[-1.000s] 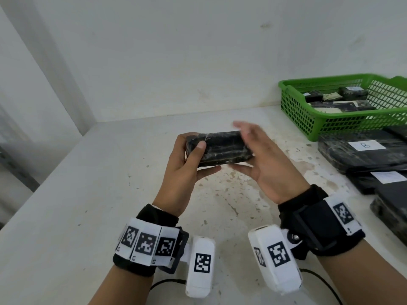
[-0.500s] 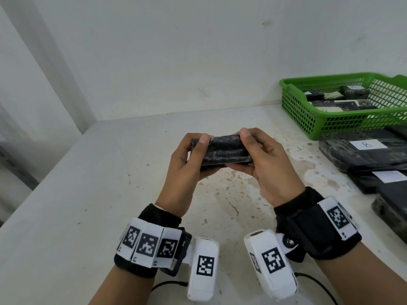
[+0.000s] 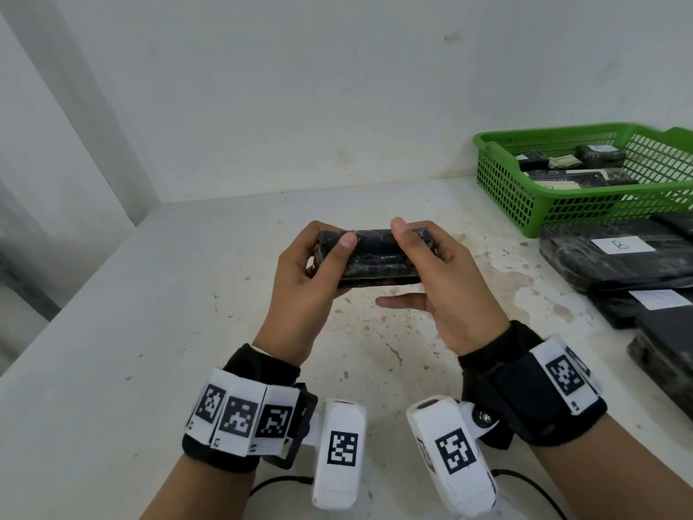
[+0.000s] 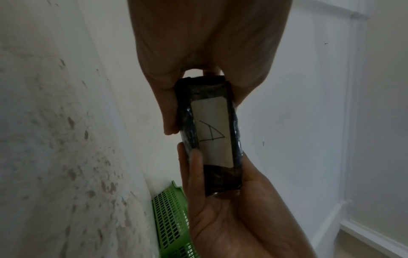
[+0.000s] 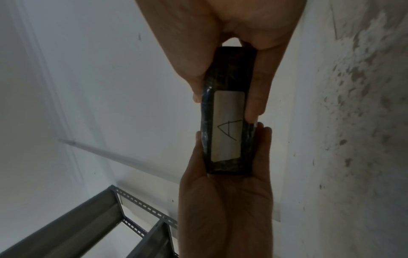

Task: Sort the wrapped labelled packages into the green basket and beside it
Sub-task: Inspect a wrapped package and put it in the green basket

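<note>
Both hands hold a small black wrapped package above the middle of the table. My left hand grips its left end, thumb on top. At its right end my right hand grips it, thumb on top and fingers underneath. Its white label with a hand-drawn "A" faces down, and also shows in the right wrist view as the label. The green basket stands at the far right and holds several wrapped packages. A package labelled "B" lies in front of the basket.
More black labelled packages lie along the right edge, in front of the basket. The stained white table meets a white wall behind. A grey metal shelf frame shows in the right wrist view.
My right hand, loose beside the package a second ago, has closed on its right end. The package has turned a little between both hands and sits slightly lower.
</note>
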